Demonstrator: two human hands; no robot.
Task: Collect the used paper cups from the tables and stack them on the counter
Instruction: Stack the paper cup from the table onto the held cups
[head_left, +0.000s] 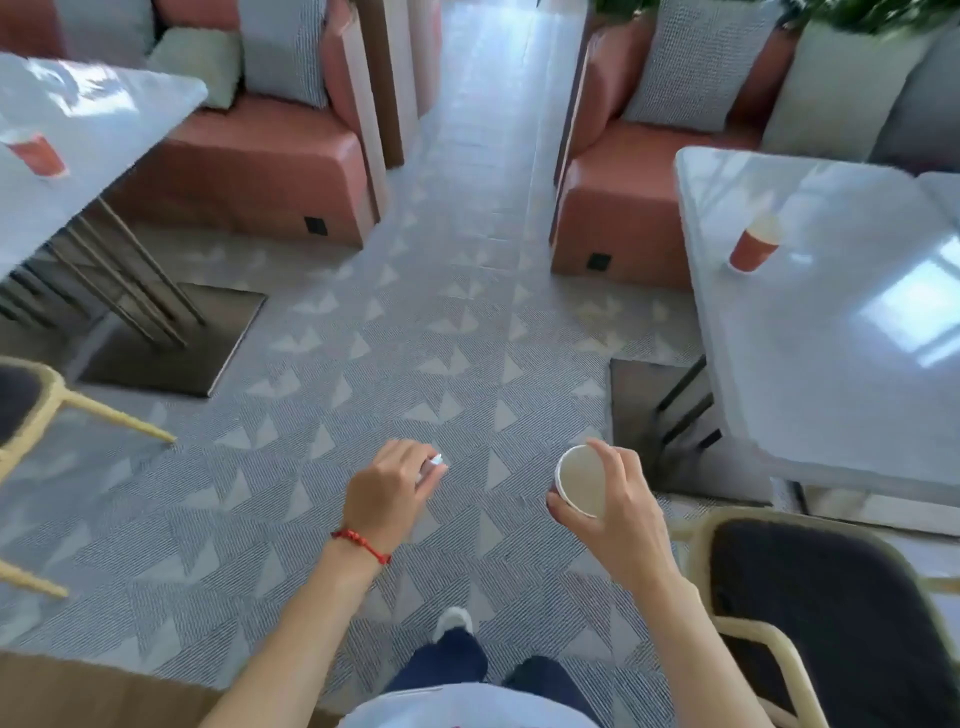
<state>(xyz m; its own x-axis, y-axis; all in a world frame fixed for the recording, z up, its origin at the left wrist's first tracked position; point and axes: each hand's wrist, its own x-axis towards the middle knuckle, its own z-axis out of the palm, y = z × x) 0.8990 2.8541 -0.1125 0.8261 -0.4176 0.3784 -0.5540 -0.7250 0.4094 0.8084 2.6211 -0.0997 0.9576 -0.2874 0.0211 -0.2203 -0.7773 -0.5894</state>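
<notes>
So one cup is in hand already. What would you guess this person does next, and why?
Probably a step toward the table on the right to pick up the red cup standing there. The right hand holds one cup already, the left hand pinches only something small, and another red cup waits farther off on the left table.

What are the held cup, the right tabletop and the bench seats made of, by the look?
Held cup: likely paper, matte; thin rolled white rim, pale inside, red outside just showing.
Right tabletop: hard and glossy, pale with faint mottling, mirrors the windows; stone or laminate, cannot tell which.
Bench seats: smooth terracotta upholstery with a soft sheen, probably faux leather.
</notes>
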